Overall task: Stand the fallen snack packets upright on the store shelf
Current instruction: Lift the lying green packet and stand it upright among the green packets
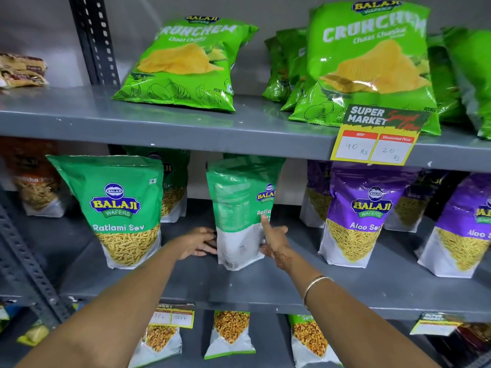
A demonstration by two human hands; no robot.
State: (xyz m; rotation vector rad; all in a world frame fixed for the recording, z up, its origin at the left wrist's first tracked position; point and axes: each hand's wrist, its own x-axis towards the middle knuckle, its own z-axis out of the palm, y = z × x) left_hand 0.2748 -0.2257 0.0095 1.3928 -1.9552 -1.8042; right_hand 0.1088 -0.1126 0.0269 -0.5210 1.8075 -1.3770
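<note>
A green Ratlami Sev packet [239,208] stands upright in the middle of the grey middle shelf [186,282], turned so its back and side face me. My left hand [198,243] presses against its lower left side. On its lower right edge rests my right hand [275,241], index finger pointing up along the packet. Both hands hold the packet between them. Another Ratlami Sev packet [121,211] stands upright to the left, front facing out.
Purple Aloo Sev packets [358,216] stand at the right of the same shelf. Green Crunchem chip bags [186,65] lean on the upper shelf, above a yellow price tag [377,139]. More packets [229,334] stand on the lower shelf. A slotted metal upright [29,264] runs at left.
</note>
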